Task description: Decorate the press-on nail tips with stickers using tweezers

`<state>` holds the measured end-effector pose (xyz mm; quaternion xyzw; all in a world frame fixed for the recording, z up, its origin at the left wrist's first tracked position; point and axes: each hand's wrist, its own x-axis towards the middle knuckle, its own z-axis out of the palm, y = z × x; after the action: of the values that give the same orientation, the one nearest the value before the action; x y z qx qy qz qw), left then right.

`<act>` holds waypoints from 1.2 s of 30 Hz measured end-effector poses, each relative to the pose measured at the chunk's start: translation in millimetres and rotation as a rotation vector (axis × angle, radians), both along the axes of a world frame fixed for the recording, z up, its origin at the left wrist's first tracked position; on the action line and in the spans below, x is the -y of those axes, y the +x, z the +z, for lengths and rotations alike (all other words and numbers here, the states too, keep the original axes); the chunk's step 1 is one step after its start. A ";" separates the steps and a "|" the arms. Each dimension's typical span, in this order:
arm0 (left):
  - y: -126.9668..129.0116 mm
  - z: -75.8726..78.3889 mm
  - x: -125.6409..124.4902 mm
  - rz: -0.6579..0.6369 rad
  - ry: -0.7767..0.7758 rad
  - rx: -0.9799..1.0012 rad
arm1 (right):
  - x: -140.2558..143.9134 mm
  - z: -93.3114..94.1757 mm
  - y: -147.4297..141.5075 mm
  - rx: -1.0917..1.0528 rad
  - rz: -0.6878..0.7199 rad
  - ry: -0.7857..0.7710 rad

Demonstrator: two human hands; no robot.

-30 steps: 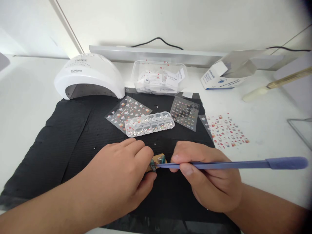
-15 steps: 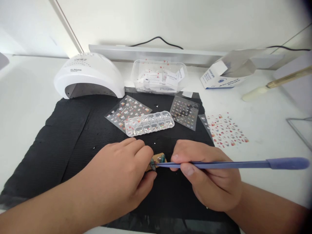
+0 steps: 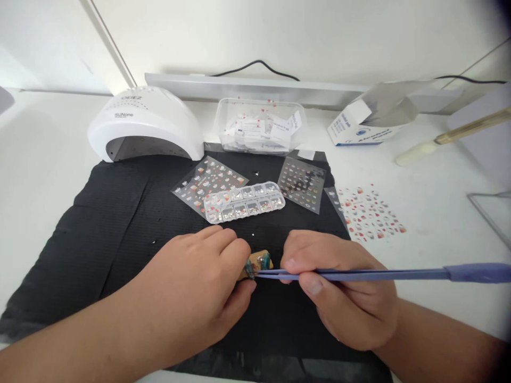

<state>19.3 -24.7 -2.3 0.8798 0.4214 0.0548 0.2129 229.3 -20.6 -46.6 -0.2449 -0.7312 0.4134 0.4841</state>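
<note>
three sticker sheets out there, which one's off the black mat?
The rightmost sticker sheet, with red designs: it lies on the white table. The other two sheets lie on the black mat.

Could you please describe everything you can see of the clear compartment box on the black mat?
The clear compartment box is a long, flat case of see-through plastic with rounded ends, split into two rows of small square cells. Each cell holds tiny pale, glinting bits, too small to identify. It lies flat and slightly slanted on the black mat, its left end overlapping a sticker sheet. Whether its lid is shut cannot be told. Neither hand touches it; the left hand and right hand are nearer the camera.
</note>
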 end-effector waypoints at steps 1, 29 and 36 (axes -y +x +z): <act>0.2 -0.1 -0.2 -0.002 -0.004 0.002 | -0.4 0.7 -0.2 0.016 0.007 0.004; -0.8 -2.8 0.8 -0.003 0.058 -0.038 | -0.3 -9.8 4.4 -0.143 -0.092 -0.154; 2.4 -5.5 0.9 0.014 0.023 -0.167 | -5.3 -12.3 7.0 -0.168 -0.160 -0.169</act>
<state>21.7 -25.6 -7.8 0.8807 0.4433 -0.0127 0.1666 236.2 -15.2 -58.9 -0.3067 -0.6290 0.4526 0.5526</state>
